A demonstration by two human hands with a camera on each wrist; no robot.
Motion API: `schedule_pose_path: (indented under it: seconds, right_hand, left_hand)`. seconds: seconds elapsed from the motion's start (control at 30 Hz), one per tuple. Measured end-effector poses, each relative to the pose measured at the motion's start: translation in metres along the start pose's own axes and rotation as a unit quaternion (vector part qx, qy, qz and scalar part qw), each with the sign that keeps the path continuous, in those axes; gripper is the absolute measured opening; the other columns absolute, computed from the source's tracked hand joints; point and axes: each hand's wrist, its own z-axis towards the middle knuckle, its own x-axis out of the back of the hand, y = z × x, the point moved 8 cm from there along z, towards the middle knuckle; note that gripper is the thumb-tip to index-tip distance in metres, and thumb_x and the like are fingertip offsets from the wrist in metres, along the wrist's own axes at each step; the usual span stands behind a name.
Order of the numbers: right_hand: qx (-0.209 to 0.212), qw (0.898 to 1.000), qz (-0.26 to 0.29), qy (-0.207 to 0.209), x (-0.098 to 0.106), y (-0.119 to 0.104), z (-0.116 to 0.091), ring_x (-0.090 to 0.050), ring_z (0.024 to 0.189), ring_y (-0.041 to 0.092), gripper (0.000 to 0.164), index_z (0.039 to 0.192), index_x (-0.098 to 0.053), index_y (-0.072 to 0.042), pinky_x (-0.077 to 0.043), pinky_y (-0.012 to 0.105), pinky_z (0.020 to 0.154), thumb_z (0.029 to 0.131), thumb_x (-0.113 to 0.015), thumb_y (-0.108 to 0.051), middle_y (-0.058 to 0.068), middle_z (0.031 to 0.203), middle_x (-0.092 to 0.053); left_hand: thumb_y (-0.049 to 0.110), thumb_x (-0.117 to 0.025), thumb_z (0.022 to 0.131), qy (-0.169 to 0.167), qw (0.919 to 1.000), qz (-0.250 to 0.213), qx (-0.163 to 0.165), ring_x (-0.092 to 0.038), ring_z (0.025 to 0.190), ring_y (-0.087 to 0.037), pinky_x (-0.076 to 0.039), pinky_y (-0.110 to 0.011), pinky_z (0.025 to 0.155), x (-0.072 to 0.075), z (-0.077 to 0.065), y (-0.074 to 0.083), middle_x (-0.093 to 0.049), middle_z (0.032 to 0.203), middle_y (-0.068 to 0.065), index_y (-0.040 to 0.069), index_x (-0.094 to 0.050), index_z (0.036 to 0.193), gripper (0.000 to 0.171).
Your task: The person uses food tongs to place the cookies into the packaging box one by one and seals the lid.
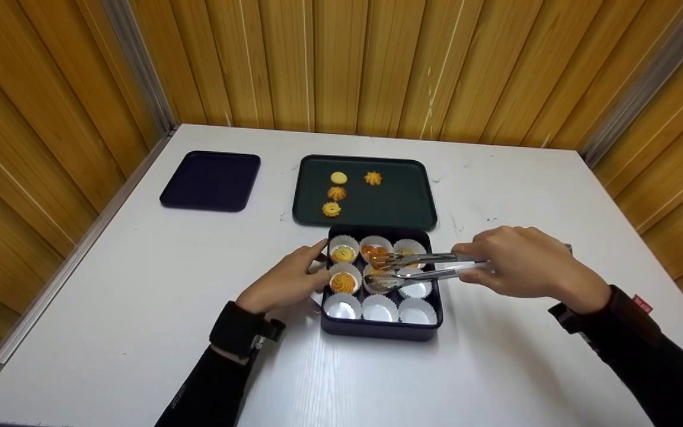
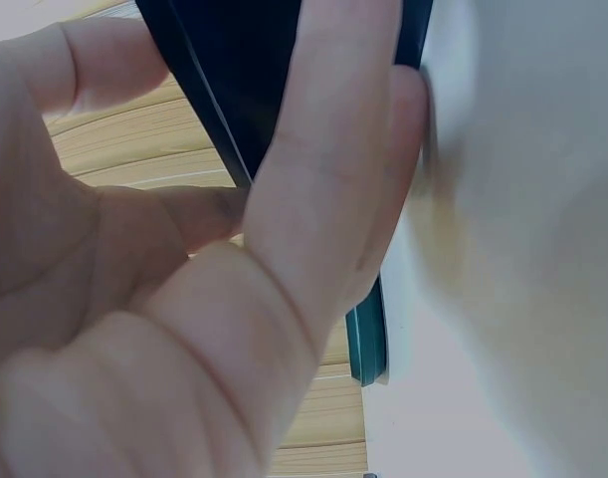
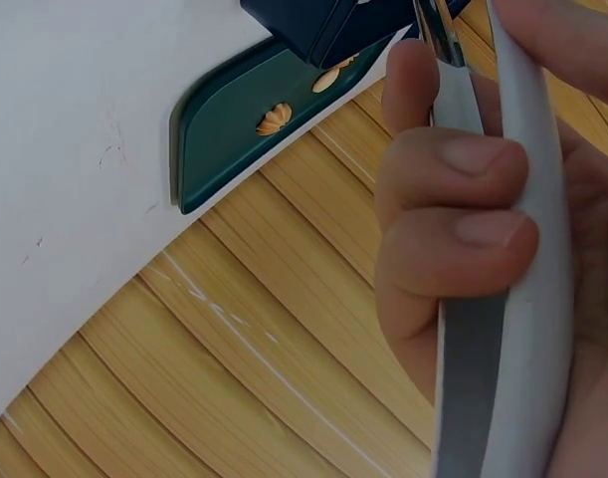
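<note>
A dark navy box (image 1: 380,330) holds rows of white paper cups. Several cups contain cookies, among them a swirled cookie (image 1: 342,283) in the middle row's left cup; the front row's cups (image 1: 379,309) hold none. My left hand (image 1: 287,280) touches the box's left side, its thumb at the rim and its fingers fairly straight along the wall (image 2: 323,149). Metal tongs (image 1: 436,258) are gripped in my right hand (image 1: 522,261), fingers curled round the handles (image 3: 532,289). The tong tips are apart over the middle cup; whether they touch the cookie there I cannot tell.
Behind the box lies a dark green tray (image 1: 401,204) with a round pale cookie (image 1: 338,177), a ring cookie (image 1: 331,209) and two star-shaped cookies, one at the right (image 1: 373,178). A dark purple tray (image 1: 211,181) lies back left. Wood-patterned panels (image 1: 341,65) border the white table (image 1: 158,284).
</note>
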Motion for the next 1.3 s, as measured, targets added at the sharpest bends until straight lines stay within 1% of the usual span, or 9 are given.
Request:
schedule_pose_path:
  seconds: [0.3,0.4,0.5,0.67,0.8,0.9,1.13,1.23,1.3]
  right_hand:
    - [-0.008,1.000,0.006,0.007,0.005,0.004,0.001,-0.050,0.072,0.006,0.024,0.119,-0.078,-0.032,-0.041,0.030,0.057,0.095,-0.079,-0.035,-0.015,0.083,-0.063]
    - [-0.011,1.000,0.018,0.014,0.012,0.008,-0.001,-0.055,0.078,0.008,0.030,0.126,-0.078,-0.029,-0.047,0.034,0.063,0.097,-0.076,-0.037,-0.012,0.094,-0.070]
    - [-0.023,0.999,0.043,0.023,0.018,0.015,0.000,-0.058,0.082,0.010,0.033,0.131,-0.076,-0.027,-0.049,0.036,0.070,0.100,-0.072,-0.039,-0.010,0.100,-0.071]
    - [-0.051,0.995,0.074,0.045,0.025,0.026,0.009,-0.057,0.080,0.014,0.031,0.132,-0.074,-0.027,-0.046,0.035,0.070,0.105,-0.067,-0.040,-0.008,0.094,-0.067]
    - [-0.084,0.991,0.073,0.073,0.026,0.039,0.023,-0.059,0.085,0.020,0.035,0.134,-0.073,-0.023,-0.048,0.042,0.072,0.106,-0.064,-0.042,0.000,0.102,-0.072]
    - [-0.117,0.987,0.078,0.079,0.022,0.052,0.039,-0.061,0.087,0.025,0.038,0.133,-0.073,-0.018,-0.048,0.045,0.073,0.106,-0.063,-0.043,0.007,0.103,-0.072]
    - [-0.190,0.975,0.094,0.068,0.002,0.081,0.081,-0.057,0.079,0.029,0.043,0.133,-0.072,-0.008,-0.042,0.042,0.061,0.104,-0.063,-0.038,0.012,0.087,-0.064]
    - [-0.206,0.972,0.091,0.065,-0.008,0.089,0.095,-0.059,0.085,0.033,0.047,0.134,-0.071,-0.004,-0.045,0.047,0.066,0.103,-0.062,-0.038,0.017,0.094,-0.067]
    - [-0.216,0.970,0.095,0.056,-0.014,0.093,0.103,-0.060,0.091,0.036,0.051,0.137,-0.069,-0.002,-0.048,0.052,0.071,0.103,-0.061,-0.039,0.021,0.104,-0.069]
  left_hand:
    - [0.033,-0.058,0.099,0.000,1.0000,0.001,0.002,-0.050,0.138,-0.030,-0.037,-0.051,0.121,0.000,-0.001,-0.001,-0.050,0.155,-0.015,0.016,-0.027,0.170,0.079]
    - [0.033,-0.058,0.100,-0.001,1.0000,0.001,0.000,-0.051,0.138,-0.029,-0.037,-0.050,0.121,0.001,-0.001,0.000,-0.050,0.156,-0.015,0.016,-0.027,0.170,0.078]
    - [0.033,-0.058,0.100,-0.002,1.0000,0.000,0.000,-0.051,0.138,-0.028,-0.038,-0.049,0.120,0.001,-0.001,0.001,-0.049,0.157,-0.015,0.016,-0.027,0.170,0.078]
    - [0.032,-0.058,0.100,-0.001,1.0000,-0.001,0.002,-0.051,0.138,-0.029,-0.038,-0.049,0.120,0.001,-0.001,-0.001,-0.050,0.156,-0.015,0.016,-0.027,0.170,0.079]
    - [0.033,-0.059,0.100,0.000,1.0000,-0.003,0.000,-0.051,0.139,-0.029,-0.038,-0.051,0.121,0.002,-0.001,-0.001,-0.051,0.155,-0.015,0.017,-0.027,0.170,0.078]
    - [0.034,-0.059,0.101,0.000,1.0000,-0.004,-0.002,-0.051,0.139,-0.029,-0.037,-0.051,0.121,0.001,0.000,0.000,-0.051,0.155,-0.015,0.018,-0.028,0.170,0.078]
    - [0.035,-0.059,0.101,0.000,1.0000,-0.001,0.002,-0.050,0.140,-0.029,-0.037,-0.050,0.121,0.001,-0.001,0.000,-0.050,0.157,-0.015,0.017,-0.027,0.170,0.078]
    - [0.036,-0.058,0.100,-0.004,1.0000,0.001,0.006,-0.050,0.142,-0.030,-0.037,-0.050,0.121,0.000,-0.001,0.000,-0.048,0.159,-0.015,0.017,-0.027,0.170,0.079]
    - [0.035,-0.058,0.100,-0.005,1.0000,0.001,0.005,-0.050,0.142,-0.030,-0.038,-0.050,0.121,0.000,-0.001,0.001,-0.048,0.159,-0.015,0.017,-0.027,0.170,0.079]
